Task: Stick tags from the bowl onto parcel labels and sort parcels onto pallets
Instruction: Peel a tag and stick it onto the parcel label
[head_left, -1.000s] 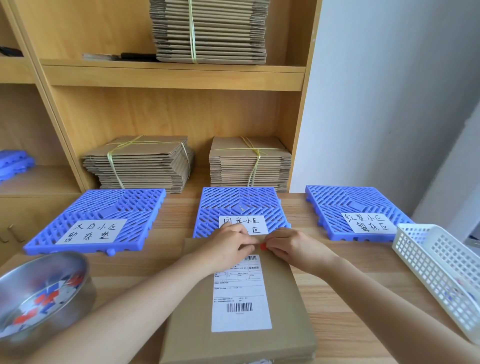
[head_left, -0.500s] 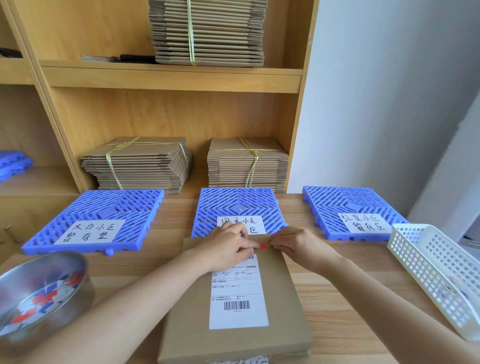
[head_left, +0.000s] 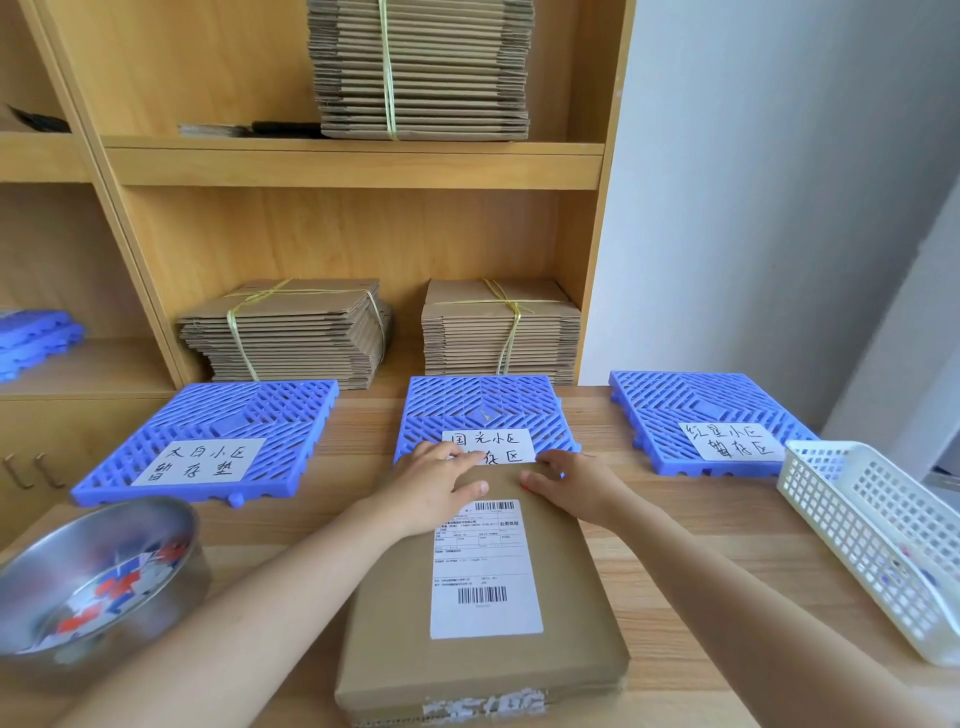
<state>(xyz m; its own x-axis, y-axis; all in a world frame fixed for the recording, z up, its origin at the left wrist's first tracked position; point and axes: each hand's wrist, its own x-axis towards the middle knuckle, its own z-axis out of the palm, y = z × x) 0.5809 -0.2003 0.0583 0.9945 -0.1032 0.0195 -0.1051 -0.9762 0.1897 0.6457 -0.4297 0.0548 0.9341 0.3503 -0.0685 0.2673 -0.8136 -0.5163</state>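
Observation:
A flat brown parcel (head_left: 483, 660) lies on the table in front of me, with a white shipping label (head_left: 485, 597) on top. My left hand (head_left: 434, 491) sits at the parcel's far left corner. Its thumb lies on the cardboard and its fingers curl over the far edge. Whether it holds anything is hidden. My right hand (head_left: 574, 483) is at the far right corner and pinches a small red tag (head_left: 523, 487), which shows only as a sliver at the thumb tip. A steel bowl (head_left: 31, 566) at the left holds red, blue and white tags. Three blue pallets (head_left: 208, 415) (head_left: 483, 402) (head_left: 691, 402) lie behind the parcel.
A white plastic basket (head_left: 878, 535) stands at the right table edge. Bundles of flat cardboard (head_left: 291, 332) (head_left: 498, 327) sit on the shelf behind the pallets. Each pallet carries a handwritten paper sign. More blue pallets (head_left: 36, 338) are stacked on the left shelf.
My hands were together on the red tag above the label. They have now drawn apart, and the red tag stays at my right thumb. The parcel has not moved.

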